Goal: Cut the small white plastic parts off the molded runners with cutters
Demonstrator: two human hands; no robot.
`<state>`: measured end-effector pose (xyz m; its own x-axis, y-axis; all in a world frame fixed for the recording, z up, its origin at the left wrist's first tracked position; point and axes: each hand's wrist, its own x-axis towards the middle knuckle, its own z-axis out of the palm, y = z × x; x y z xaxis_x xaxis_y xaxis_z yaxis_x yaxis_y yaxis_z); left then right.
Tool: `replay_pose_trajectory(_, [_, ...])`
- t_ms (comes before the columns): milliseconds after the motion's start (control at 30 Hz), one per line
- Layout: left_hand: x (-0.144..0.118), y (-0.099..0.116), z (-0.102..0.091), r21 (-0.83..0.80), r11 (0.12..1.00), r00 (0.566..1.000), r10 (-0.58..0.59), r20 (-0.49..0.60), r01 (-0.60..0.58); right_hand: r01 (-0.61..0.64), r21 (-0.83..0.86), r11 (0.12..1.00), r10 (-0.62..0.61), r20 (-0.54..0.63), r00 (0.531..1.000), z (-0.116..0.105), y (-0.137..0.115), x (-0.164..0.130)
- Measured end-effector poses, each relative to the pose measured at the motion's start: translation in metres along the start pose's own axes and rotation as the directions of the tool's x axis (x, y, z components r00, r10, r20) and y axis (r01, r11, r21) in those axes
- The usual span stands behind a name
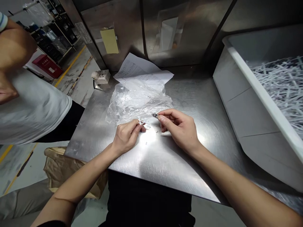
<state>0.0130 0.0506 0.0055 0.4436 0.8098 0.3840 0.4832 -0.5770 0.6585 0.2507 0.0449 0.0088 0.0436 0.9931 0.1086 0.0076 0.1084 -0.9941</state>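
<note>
My left hand [126, 135] is closed in a pinch on a thin white plastic piece [139, 121] with short branching ends. A little to its right, my right hand [181, 129] pinches a small dark metal piece [155, 115] with a rounded, shiny end; its exact kind is too small to make out. The two hands are apart, above the steel table [127, 162]. Just beyond them lies a crumpled clear plastic bag [139, 97]. Tiny scraps lie on the metal between the hands.
A large grey bin [229, 91] full of thin white plastic pieces [286, 85] stands at the right. Printed sheets [132, 67] and a power socket [103, 76] are at the back. Another person [30, 101] stands on the left, near a brown paper bag [61, 170].
</note>
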Motion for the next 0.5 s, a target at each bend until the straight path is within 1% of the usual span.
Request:
replay_pose_trajectory(100, [-0.0007,0.0009,-0.0027,-0.08,0.995,0.998,-0.061,-0.033,0.058,0.04,-0.015,0.999,-0.039,0.071,0.997,-0.0062,-0.0012,0.002])
replay_pose_trajectory(167, [-0.0015,0.0006,-0.003,-0.113,0.991,0.996,-0.075,-0.049,0.069,0.091,-0.06,0.994,-0.084,0.107,0.991,-0.0068,-0.0027,0.0008])
replay_pose_trajectory(333, [-0.0033,0.0008,-0.0031,-0.123,0.992,0.997,-0.041,-0.062,0.033,0.255,-0.202,0.946,-0.229,0.144,0.963,-0.0044,-0.0064,-0.0057])
replay_pose_trajectory(500, [-0.003,0.0024,-0.0029,-0.112,0.994,0.998,0.0,-0.061,-0.007,0.333,-0.231,0.914,-0.295,0.185,0.938,-0.0045,-0.0066,-0.0074])
